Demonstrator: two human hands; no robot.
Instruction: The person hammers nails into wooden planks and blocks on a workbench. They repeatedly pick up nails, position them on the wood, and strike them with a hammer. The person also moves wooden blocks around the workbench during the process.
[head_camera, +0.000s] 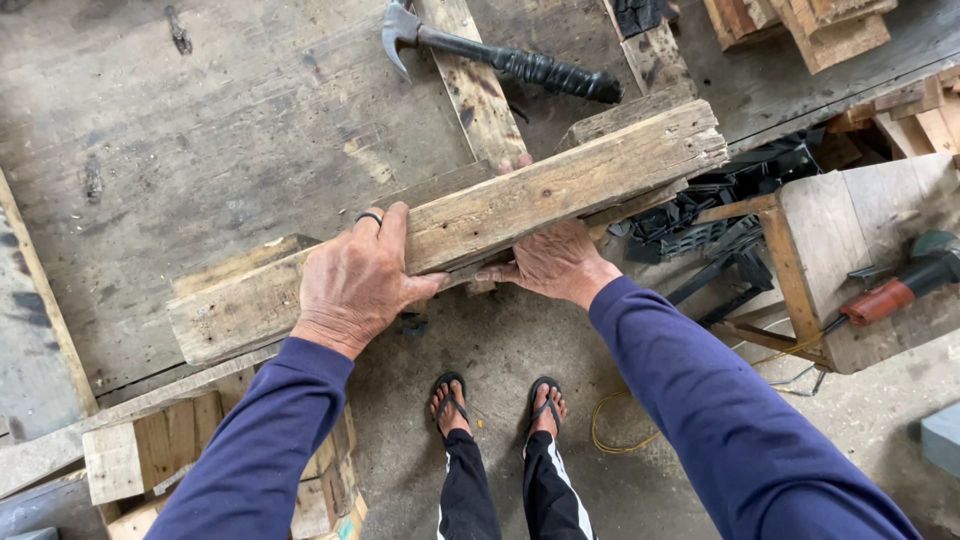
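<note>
A long weathered wooden beam (560, 185) lies slanted across the edge of a worn wooden workbench (200, 130). My left hand (355, 280), with a ring on one finger, grips the beam over its top near the middle. My right hand (552, 262) holds the beam from underneath, with a fingertip showing above it. Thinner planks lie under the beam. A claw hammer (500, 60) with a black handle rests on a plank at the back of the bench.
A power tool (900, 285) with a red body lies on a small wooden stool (850, 200) at the right. Black plastic parts (720, 210) sit below the bench. Wood offcuts (160, 450) are stacked lower left, more blocks (800, 25) upper right. A yellow cord (620, 425) lies by my sandalled feet.
</note>
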